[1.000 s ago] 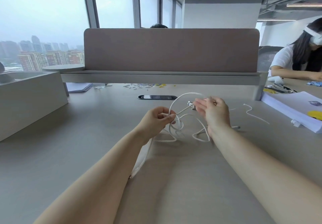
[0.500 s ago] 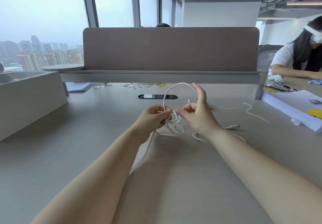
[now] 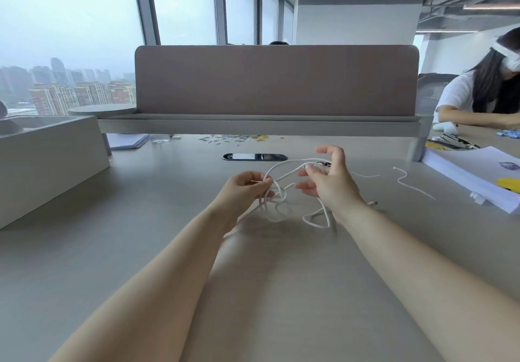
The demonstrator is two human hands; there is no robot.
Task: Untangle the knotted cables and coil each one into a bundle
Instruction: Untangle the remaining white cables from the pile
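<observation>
A white cable [image 3: 281, 197] lies knotted on the grey desk [image 3: 157, 221] between my hands. My left hand [image 3: 244, 191] pinches it just left of the knot. Two strands run from there to my right hand [image 3: 330, 181], which holds one strand at its fingertips with the other fingers spread. A dark plug end [image 3: 323, 163] shows behind those fingers. Slack loops [image 3: 316, 221] rest on the desk below my right hand, and a connector [image 3: 374, 203] lies just right of my wrist. A second thin white cable [image 3: 408, 184] lies loose farther right.
A stack of white paper [image 3: 475, 178] sits at the right edge. A padded divider [image 3: 275, 80] closes the back, with a cable grommet [image 3: 254, 156] and scattered paper clips [image 3: 225, 137] before it. A grey box [image 3: 42, 161] stands left. Another person [image 3: 484, 99] sits at far right.
My right hand has drawn away from my left toward the right, stretching the strands between them. The tall loop that stood above the hands has flattened.
</observation>
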